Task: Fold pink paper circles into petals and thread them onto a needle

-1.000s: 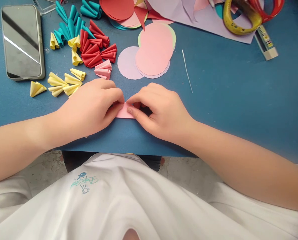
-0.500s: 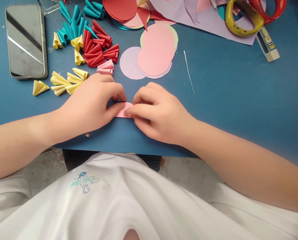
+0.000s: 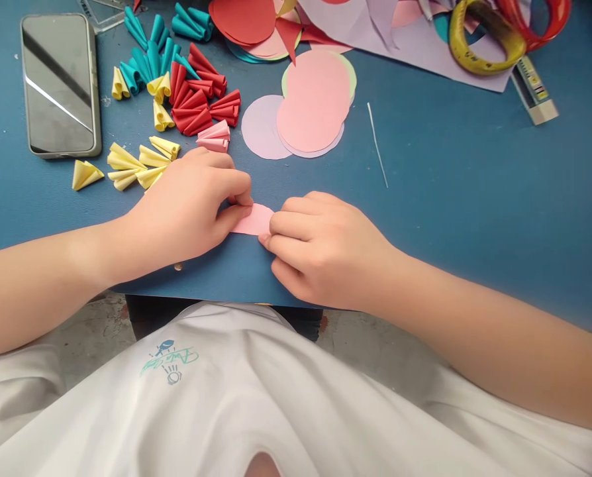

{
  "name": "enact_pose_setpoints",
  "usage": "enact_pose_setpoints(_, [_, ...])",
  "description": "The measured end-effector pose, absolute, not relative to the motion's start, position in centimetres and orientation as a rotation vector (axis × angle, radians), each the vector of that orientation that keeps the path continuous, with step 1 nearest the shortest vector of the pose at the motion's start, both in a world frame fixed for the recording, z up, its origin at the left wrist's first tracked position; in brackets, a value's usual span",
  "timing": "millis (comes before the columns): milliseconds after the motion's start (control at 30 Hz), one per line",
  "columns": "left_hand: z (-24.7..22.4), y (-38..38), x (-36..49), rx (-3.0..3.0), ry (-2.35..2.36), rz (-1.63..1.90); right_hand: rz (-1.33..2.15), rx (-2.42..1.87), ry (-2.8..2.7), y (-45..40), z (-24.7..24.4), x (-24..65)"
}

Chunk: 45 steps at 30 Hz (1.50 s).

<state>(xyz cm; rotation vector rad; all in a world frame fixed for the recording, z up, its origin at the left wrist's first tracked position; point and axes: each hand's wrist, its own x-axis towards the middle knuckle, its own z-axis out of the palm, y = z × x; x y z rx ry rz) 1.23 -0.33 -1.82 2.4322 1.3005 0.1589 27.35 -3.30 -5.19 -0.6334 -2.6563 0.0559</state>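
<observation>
A folded piece of pink paper [image 3: 255,220] lies on the blue table near its front edge, its straight side toward me. My left hand [image 3: 191,199] pinches its left end between thumb and curled fingers. At the right end, my right hand [image 3: 326,248] has its fingers closed on the paper, the thumb tip at the lower edge. Just beyond my left hand are rolled pink paper cones [image 3: 214,136]. Past the folded piece sit overlapping paper circles, with a pink circle [image 3: 312,116] on top and a lilac circle [image 3: 261,129] beside it.
Yellow cones [image 3: 127,159], red cones [image 3: 191,109] and teal cones [image 3: 151,56] cluster at the back left, beside a phone [image 3: 60,86]. A thin white stick [image 3: 378,147] lies right of the circles. Scissors [image 3: 485,43] and a small lead case [image 3: 534,93] lie at the back right.
My right hand has moved right and slightly toward me along the pink paper, uncovering more of it. My left hand keeps its pinch. The whole view has shifted slightly.
</observation>
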Motion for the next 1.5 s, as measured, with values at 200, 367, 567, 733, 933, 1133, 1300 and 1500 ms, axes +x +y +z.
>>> enact_pose_setpoints(200, [-2.0, -0.4, 1.6, 2.455, 1.348, 0.082, 0.073, -0.817, -2.635, -3.8, -4.8, 28.2])
enact_pose_setpoints(367, [-1.6, -0.3, 2.0, 2.453, 1.376, 0.022, 0.166, -0.853, -2.598, -3.5, -5.0, 29.0])
enact_pose_setpoints(567, [-1.2, -0.3, 2.2, 2.433, 1.376, -0.011, 0.313, -0.628, -2.517, -1.6, -6.2, 28.7])
enact_pose_setpoints(733, [-1.6, -0.3, 2.0, 2.448, 1.366, 0.043, 0.153, -0.573, -2.649, -1.4, -6.6, 27.8])
enact_pose_setpoints(933, [-1.5, -0.3, 2.1, 2.426, 1.371, 0.044, -0.030, -0.663, -2.773, -2.5, -6.3, 27.4])
enact_pose_setpoints(1133, [-1.8, -0.2, 2.0, 2.400, 1.359, 0.113, -0.012, -0.683, -2.908, -2.6, -5.6, 27.3])
enact_pose_setpoints(1300, [-2.1, -0.1, 1.9, 2.390, 1.344, 0.172, 0.087, -0.725, -2.903, -2.7, -5.9, 26.8])
enact_pose_setpoints(1500, [-2.4, 0.1, 1.1, 2.406, 1.301, 0.202, 0.092, -0.544, -2.852, -0.9, -6.2, 27.9])
